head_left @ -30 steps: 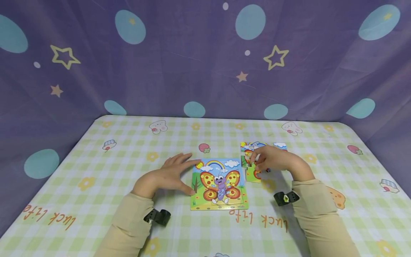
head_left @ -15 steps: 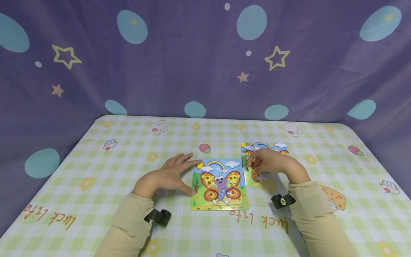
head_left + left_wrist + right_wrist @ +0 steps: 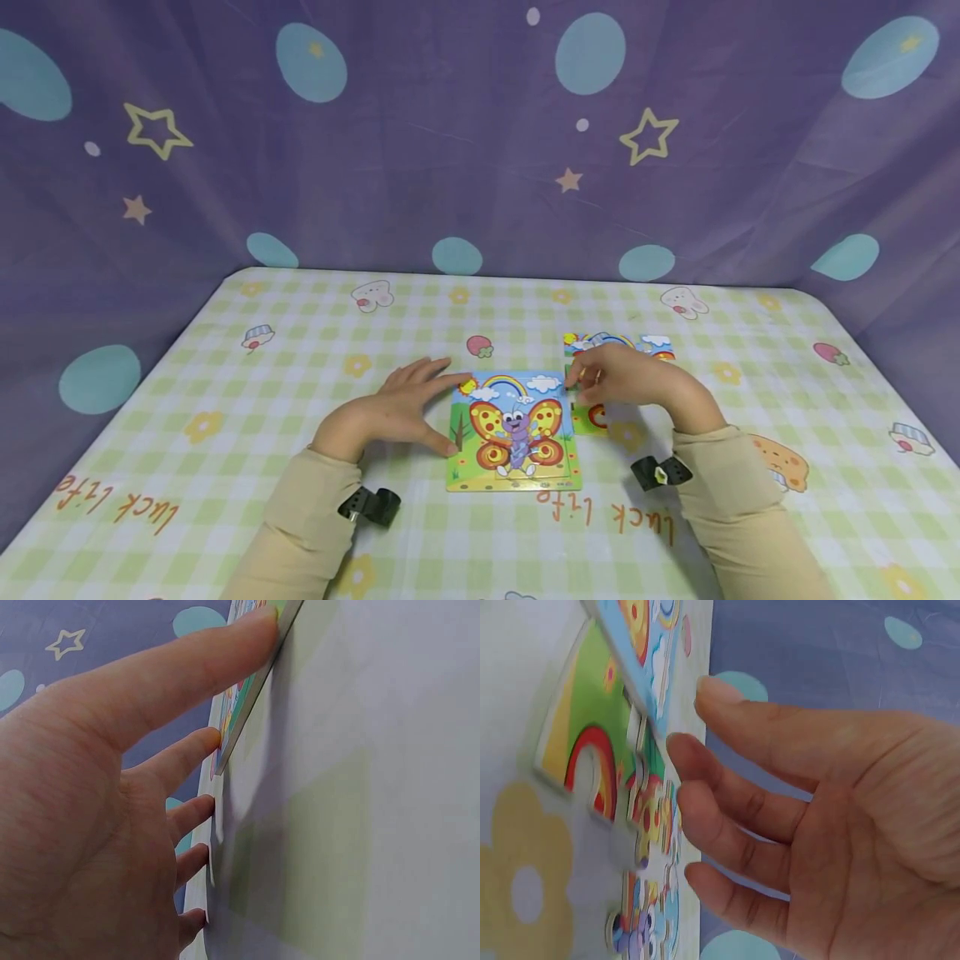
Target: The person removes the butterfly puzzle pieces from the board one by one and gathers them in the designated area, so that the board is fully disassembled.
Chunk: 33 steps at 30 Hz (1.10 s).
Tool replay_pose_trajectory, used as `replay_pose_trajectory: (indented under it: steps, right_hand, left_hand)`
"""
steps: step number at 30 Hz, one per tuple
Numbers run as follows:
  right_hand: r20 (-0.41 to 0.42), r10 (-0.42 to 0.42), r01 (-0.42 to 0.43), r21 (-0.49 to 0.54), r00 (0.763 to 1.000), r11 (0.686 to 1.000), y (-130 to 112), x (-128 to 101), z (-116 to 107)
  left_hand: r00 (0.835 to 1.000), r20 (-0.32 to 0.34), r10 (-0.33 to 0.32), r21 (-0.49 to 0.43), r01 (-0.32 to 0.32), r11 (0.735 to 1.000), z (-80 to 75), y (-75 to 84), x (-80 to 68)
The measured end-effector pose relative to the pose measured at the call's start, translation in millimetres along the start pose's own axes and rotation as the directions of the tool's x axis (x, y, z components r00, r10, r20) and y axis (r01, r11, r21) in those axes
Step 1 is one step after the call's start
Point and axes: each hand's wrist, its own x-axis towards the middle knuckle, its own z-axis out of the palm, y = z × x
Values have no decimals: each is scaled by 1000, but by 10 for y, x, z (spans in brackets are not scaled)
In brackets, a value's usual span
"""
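Observation:
A square butterfly puzzle board (image 3: 513, 429) lies flat in the middle of the table. My left hand (image 3: 390, 417) spreads its fingers at the board's left side, with thumb and index fingertip on its edge; the left wrist view shows the thumb (image 3: 187, 671) over the rim. Beside the board's right edge lies a green puzzle piece (image 3: 590, 419) with a red arc, larger in the right wrist view. Over it and the board's upper right edge hovers my right hand (image 3: 630, 379), its fingers loosely bent and nothing between them.
Behind the right hand, several more puzzle pieces (image 3: 654, 342) lie together, partly covered by it; the right wrist view shows butterfly pieces (image 3: 651, 814) near the fingers. A checkered tablecloth (image 3: 300, 392) covers the table, with a purple curtain (image 3: 465, 142) behind.
My right hand has moved left, shifting the green piece toward the board, then let go of it and moved slightly up. My left hand stays at the board.

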Motion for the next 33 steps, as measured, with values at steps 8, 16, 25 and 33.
replay_pose_trajectory:
  steps: [8,16,25,33]
  right_hand:
    - [18,-6,7,-12,1000,1000,-143,44,80]
    - [66,-105,104,5,992,995,-226,98,207]
    - [115,-127,126,20,985,992,-336,156,373]
    - [150,-131,133,-6,980,991,-453,177,472]
  left_hand:
    - [1000,-6,4,0,-4,1000,2,-8,-2]
    - [1000,-6,7,1,-7,1000,2,-7,-1]
    - [1000,-2,8,5,-7,1000,0,-12,2]
    - [1000,-1,8,8,-8,1000,-1,-7,3]
